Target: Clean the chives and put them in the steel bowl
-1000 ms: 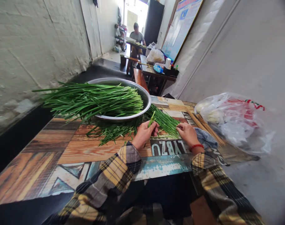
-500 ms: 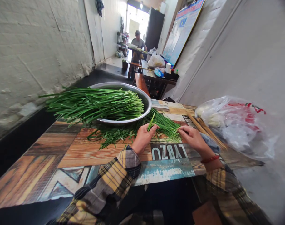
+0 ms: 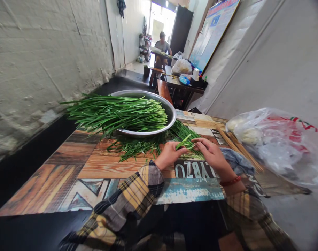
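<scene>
My left hand (image 3: 169,155) is closed around a small bunch of green chives (image 3: 183,142), whose ends stick out to the upper right. My right hand (image 3: 210,153) pinches the same bunch at its tips, fingers curled. Both hands rest over the patterned table (image 3: 96,167), just in front of a loose pile of chives (image 3: 138,144) lying on the tabletop. Behind it stands a big metal basin (image 3: 167,108) heaped with long chives (image 3: 117,113) that hang over its left rim.
A clear plastic bag (image 3: 276,141) with red print lies at the right, wooden sticks (image 3: 233,141) and a blue cloth (image 3: 235,162) beside it. A rough white wall runs along the left. Farther back, another person (image 3: 162,43) sits at a cluttered table (image 3: 182,82).
My right hand has moved left and joined the left hand on the small bunch. The bunch has tipped from upright toward the right. The view has shifted slightly.
</scene>
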Demonstrator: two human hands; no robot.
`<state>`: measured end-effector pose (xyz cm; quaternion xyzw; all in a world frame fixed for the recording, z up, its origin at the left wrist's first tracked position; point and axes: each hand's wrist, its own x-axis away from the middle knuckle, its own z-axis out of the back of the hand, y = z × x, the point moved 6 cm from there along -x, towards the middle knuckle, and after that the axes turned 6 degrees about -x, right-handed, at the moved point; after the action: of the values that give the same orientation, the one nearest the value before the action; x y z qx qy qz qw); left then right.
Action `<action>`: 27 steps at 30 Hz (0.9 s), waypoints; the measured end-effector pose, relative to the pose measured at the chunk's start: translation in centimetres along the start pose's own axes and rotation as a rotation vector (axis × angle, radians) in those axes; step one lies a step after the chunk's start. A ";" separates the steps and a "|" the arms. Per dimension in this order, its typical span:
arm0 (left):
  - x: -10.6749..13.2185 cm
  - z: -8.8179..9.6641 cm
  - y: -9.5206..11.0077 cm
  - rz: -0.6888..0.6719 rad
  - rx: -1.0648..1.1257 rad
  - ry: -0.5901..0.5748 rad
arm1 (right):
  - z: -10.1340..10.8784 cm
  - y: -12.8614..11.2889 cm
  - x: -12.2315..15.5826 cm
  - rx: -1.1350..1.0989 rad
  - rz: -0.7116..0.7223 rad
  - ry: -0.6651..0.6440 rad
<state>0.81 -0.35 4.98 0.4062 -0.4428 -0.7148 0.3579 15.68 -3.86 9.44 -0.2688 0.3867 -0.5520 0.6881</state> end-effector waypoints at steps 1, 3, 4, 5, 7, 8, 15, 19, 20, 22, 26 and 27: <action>0.0 0.0 -0.1 0.003 -0.002 0.004 | -0.3 0.3 0.0 -0.043 -0.017 0.002; 0.0 0.0 -0.1 0.002 -0.008 0.005 | -1.0 0.5 0.1 -0.054 -0.006 -0.007; 0.0 0.0 -0.1 -0.001 -0.010 0.004 | -1.2 0.4 0.2 -0.030 0.010 -0.006; 0.0 0.0 -0.1 -0.005 -0.010 0.002 | -1.3 0.3 0.2 0.003 0.027 0.000; 0.0 -0.1 -0.1 -0.008 -0.011 0.000 | -1.2 0.0 0.2 0.063 0.062 0.025; 0.0 -0.1 -0.1 -0.007 -0.010 -0.003 | -0.8 -0.1 0.2 0.085 0.073 0.048; 0.0 0.1 0.1 0.019 -0.015 0.016 | 2.7 1.2 0.3 0.133 0.022 0.275; 0.0 0.2 0.2 0.011 -0.039 0.024 | 2.6 0.4 0.4 0.209 0.136 0.175; 0.0 0.2 0.2 0.001 -0.040 0.021 | 2.2 -0.1 0.4 0.245 0.195 0.119; 0.0 0.1 0.1 -0.021 -0.051 0.018 | 1.3 -1.3 0.6 0.334 0.298 0.028; 0.0 0.0 -0.2 -0.038 -0.115 0.041 | -0.1 -1.9 0.8 0.496 0.330 -0.026; 0.0 0.0 -0.3 -0.044 -0.130 0.050 | -0.3 -1.8 0.8 0.493 0.319 -0.010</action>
<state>0.80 -0.25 4.71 0.4095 -0.3771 -0.7393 0.3788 14.51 -5.10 10.52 -0.0318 0.2747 -0.5126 0.8128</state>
